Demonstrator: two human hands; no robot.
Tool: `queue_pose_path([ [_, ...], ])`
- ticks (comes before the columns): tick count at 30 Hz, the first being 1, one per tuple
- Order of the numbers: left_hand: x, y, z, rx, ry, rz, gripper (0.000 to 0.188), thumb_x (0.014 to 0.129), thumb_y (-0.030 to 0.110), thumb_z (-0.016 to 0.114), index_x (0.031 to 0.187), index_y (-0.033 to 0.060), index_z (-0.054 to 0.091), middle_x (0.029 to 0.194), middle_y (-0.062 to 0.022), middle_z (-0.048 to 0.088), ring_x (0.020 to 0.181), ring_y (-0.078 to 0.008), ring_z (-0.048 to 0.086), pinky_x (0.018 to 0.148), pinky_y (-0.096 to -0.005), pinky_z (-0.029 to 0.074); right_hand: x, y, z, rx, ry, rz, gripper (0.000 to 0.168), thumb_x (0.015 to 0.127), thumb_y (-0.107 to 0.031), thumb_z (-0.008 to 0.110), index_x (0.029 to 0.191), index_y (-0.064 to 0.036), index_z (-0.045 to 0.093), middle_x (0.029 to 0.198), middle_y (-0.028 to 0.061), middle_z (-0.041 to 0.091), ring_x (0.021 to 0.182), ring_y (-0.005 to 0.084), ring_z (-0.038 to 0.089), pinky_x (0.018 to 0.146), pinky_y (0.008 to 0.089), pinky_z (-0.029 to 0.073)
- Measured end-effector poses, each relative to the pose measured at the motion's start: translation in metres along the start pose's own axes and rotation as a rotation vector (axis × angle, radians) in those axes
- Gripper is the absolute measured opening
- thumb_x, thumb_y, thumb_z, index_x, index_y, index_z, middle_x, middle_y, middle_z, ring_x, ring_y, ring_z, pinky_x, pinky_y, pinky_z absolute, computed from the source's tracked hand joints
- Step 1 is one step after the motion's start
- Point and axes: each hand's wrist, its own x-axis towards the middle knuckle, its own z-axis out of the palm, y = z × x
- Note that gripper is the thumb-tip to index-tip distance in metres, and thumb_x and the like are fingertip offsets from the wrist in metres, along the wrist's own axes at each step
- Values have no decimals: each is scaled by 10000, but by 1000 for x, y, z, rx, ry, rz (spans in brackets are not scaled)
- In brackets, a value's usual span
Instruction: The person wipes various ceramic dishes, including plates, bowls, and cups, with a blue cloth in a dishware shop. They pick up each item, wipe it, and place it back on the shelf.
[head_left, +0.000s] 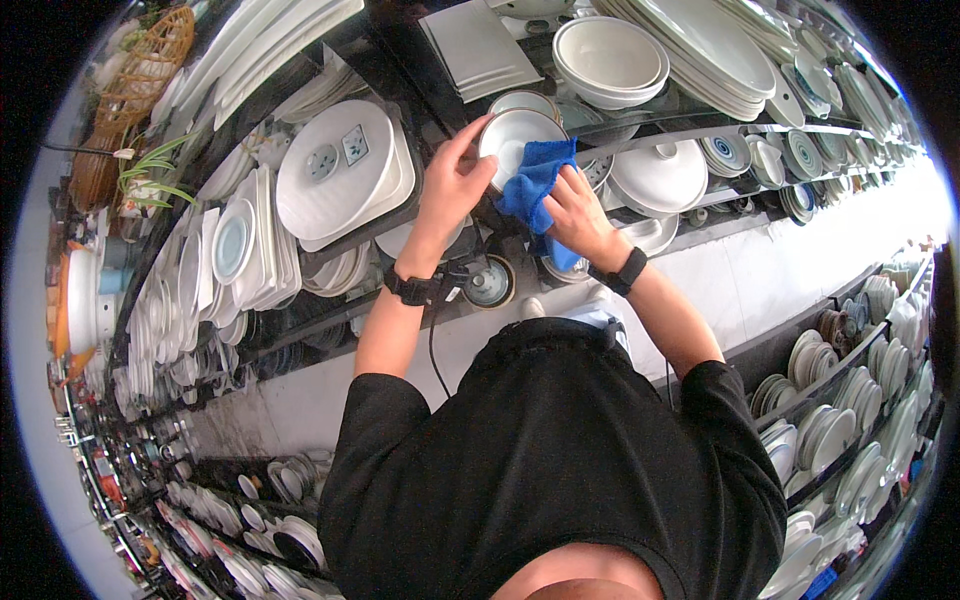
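A white ceramic bowl with a thin brown rim (514, 142) is tilted toward me at the shelf in front. My left hand (459, 169) grips its left side, the thumb over the rim and the fingers behind it. In my right hand (577, 210) is a blue cloth (536, 180), bunched against the bowl's right side and partly covering its inside. Another rimmed bowl (527, 103) shows just behind the held one. Part of the cloth hangs below my right fingers.
Stacked white bowls (611, 56) and large oval plates (720, 45) stand beyond my right hand. A lidded white tureen (658, 176) is on the shelf below. Big square-cornered plates (337, 169) lie to the left. A blue-grey lidded pot (487, 283) sits low, near my feet.
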Motion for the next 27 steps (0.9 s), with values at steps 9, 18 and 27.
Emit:
queue_pose_path([
  [9,-20,2,-10,-351,-166,22,627,787,-26,534,1378,39,336,1231,-64,499,966,-82,529,845,-224,431,-7,-18,-11,666,21,397,369,736,-156,721,1028,-27,536,949,110,542,839,265,538,768,331,441],
  [18,-31,15,-13,-235,-66,161,630,801,33,583,1376,18,328,1267,-92,489,1093,-132,498,941,-270,385,-3,-4,-20,837,302,873,237,900,-105,514,1130,-49,526,1046,69,585,882,172,563,793,299,447],
  [27,-37,17,-13,26,-229,39,605,722,-72,505,1315,40,453,1142,-47,567,928,-65,539,815,-219,443,3,-13,20,547,165,448,251,752,-74,586,999,-29,580,965,186,604,904,386,564,788,419,451],
])
